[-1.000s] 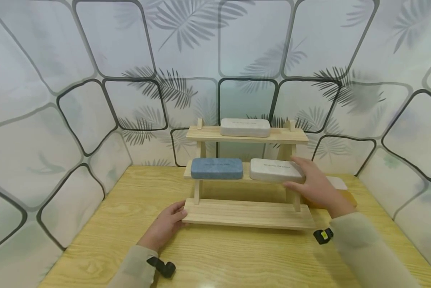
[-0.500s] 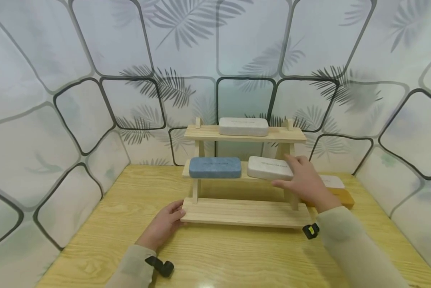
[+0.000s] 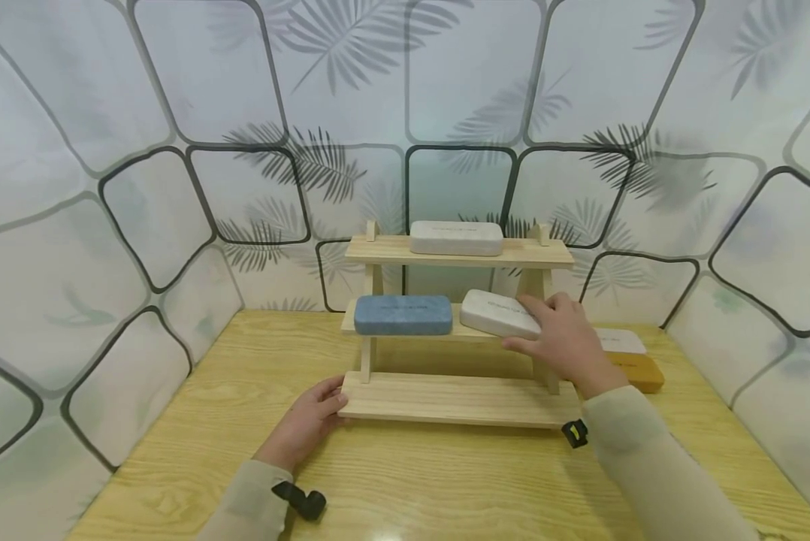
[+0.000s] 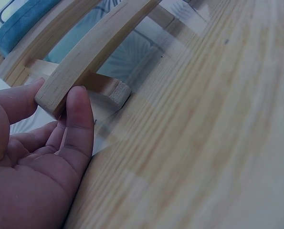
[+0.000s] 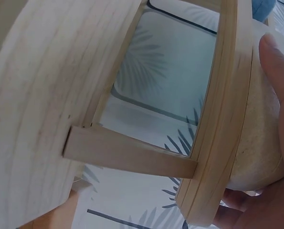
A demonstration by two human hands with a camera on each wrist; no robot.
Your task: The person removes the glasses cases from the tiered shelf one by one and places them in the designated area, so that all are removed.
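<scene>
Pinching the bottom left end of a wooden stand (image 3: pixel 459 398) in left hand (image 3: pixel 305 422), thumb opposing fingers, likely for steadiness. Clasping an askew white case (image 3: pixel 494 312) on the stand's middle shelf in right hand (image 3: pixel 564 342), fingers curled round its outer end, apparently avoiding the blue case (image 3: pixel 403 315). Case lettering: too small to read.

head view: bright; faint glare low on table (image 3: pixel 391 488); wrist views: dimmer, soft

Bare left hand (image 3: pixel 308 422), plain pale-beige fabric left sleeve (image 3: pixel 251 496), black rounded wrist device (image 3: pixel 300 499). Bare right hand (image 3: pixel 566 342), pale-beige fabric right sleeve (image 3: pixel 648 451), small black boxy wrist device (image 3: pixel 575 434), yellow patch.
</scene>
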